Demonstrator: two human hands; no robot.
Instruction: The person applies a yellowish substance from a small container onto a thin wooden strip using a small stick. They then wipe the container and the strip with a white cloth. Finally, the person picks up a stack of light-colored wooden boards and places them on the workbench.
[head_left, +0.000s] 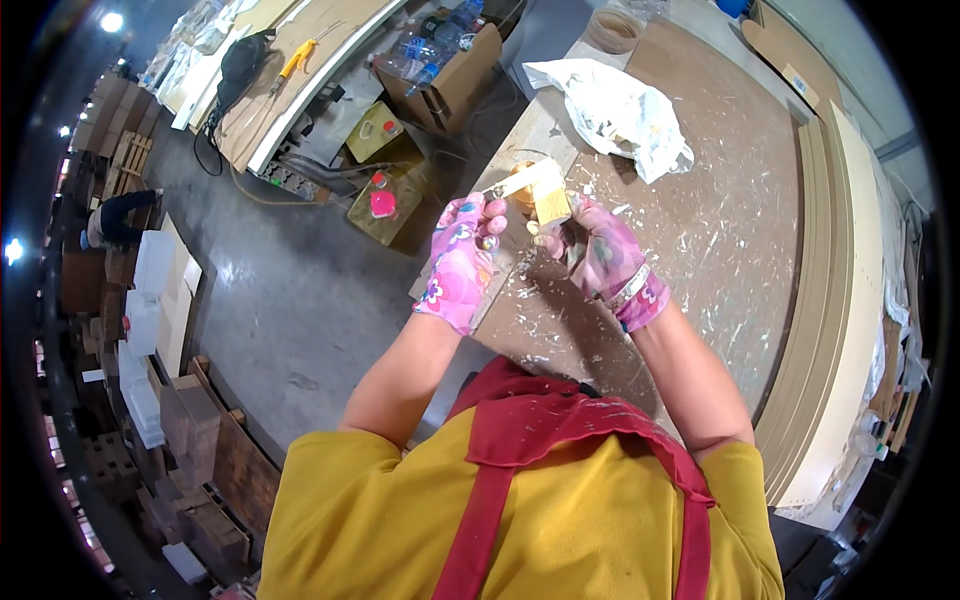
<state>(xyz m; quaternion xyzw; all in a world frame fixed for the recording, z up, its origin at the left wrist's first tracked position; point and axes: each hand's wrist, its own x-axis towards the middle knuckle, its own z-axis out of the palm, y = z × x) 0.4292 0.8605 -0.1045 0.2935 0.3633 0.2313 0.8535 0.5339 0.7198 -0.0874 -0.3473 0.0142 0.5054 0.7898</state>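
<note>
A small pale-yellow piece, wood by its look, is held up between my hands over the near left edge of the workbench. It has a blocky part and a narrow strip reaching left. My right hand, in a pink patterned glove, pinches the block's lower right side. My left hand, gloved alike, has curled fingers at the strip's left end; its exact grip is partly hidden. Behind the piece sits a round orange-brown object, mostly covered. Pale chips and flecks lie about on the brown bench top.
A crumpled white plastic bag lies farther back on the bench. Long boards are stacked along its right side. To the left, yellow canisters and a cardboard box of bottles stand on the floor. A yellow-handled tool lies on another table.
</note>
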